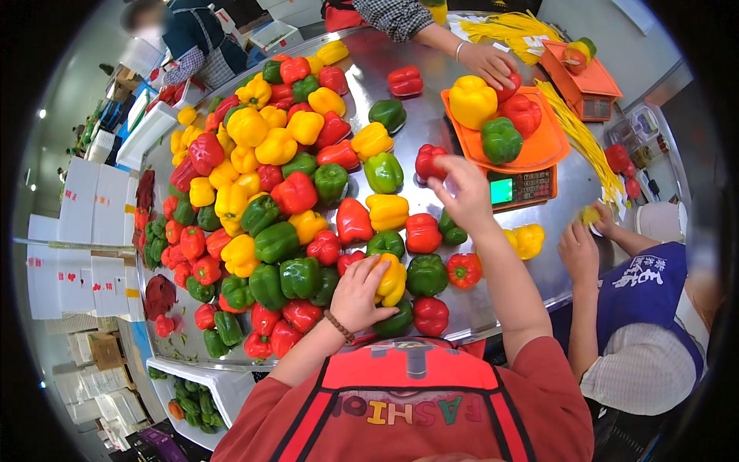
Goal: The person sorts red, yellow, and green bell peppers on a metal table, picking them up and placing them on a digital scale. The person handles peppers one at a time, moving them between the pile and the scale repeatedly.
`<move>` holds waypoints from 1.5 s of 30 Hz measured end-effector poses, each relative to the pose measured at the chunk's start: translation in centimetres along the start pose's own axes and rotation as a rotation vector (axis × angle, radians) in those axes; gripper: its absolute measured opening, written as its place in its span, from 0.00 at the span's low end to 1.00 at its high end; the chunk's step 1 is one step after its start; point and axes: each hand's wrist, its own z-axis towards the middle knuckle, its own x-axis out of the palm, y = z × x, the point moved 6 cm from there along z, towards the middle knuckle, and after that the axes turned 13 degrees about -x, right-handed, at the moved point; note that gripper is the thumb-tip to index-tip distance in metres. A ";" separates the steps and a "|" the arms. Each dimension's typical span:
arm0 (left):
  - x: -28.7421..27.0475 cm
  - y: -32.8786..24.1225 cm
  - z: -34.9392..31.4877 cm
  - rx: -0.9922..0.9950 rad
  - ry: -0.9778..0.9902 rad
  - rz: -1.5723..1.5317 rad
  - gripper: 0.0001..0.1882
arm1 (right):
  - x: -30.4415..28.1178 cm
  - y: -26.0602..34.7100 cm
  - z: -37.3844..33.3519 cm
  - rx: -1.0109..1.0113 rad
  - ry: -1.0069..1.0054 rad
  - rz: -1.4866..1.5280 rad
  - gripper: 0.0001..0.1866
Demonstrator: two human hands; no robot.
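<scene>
The left hand (356, 294) lies with spread fingers against a yellow pepper (393, 279) by the bench's (423, 123) near edge; whether it grips, I cannot tell. The right hand (468, 194), thumb and fingers apart, is at a red pepper (428, 163) mid-bench, contact unclear. Peppers (296, 192) heap toward the left edge.

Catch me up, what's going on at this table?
Bell peppers are spread over a metal table. The wearer's left hand is on a yellow pepper at the near side; the right hand is by a red pepper, contact unclear. Across the table, a co-worker's hand is on another red pepper at the orange tray of a scale; at least three more peppers sit there.
</scene>
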 end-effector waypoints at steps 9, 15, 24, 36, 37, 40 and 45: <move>-0.1 0.0 0.4 0.026 -0.008 0.013 0.47 | -1.6 -3.0 3.0 0.094 0.022 -0.025 0.17; -0.2 0.2 0.4 0.020 0.000 0.010 0.47 | -0.5 -3.1 0.2 0.122 -0.014 -0.032 0.18; -0.3 -0.2 0.6 0.030 0.001 -0.003 0.47 | -13.6 -21.0 -3.2 0.358 -0.150 -0.480 0.39; -0.3 -0.1 0.5 0.021 -0.004 0.008 0.47 | -20.8 -17.0 -0.7 0.308 -0.819 0.257 0.37; -0.3 -0.1 0.5 0.018 -0.001 0.009 0.47 | -20.9 -16.6 -0.5 0.278 -0.806 0.258 0.37; -0.3 -0.2 0.4 0.019 -0.006 0.010 0.47 | -20.5 -16.6 -0.9 0.288 -0.755 0.207 0.36; -0.3 -0.3 0.4 0.021 -0.010 0.012 0.48 | -18.3 -16.6 -2.0 0.397 -0.700 0.176 0.38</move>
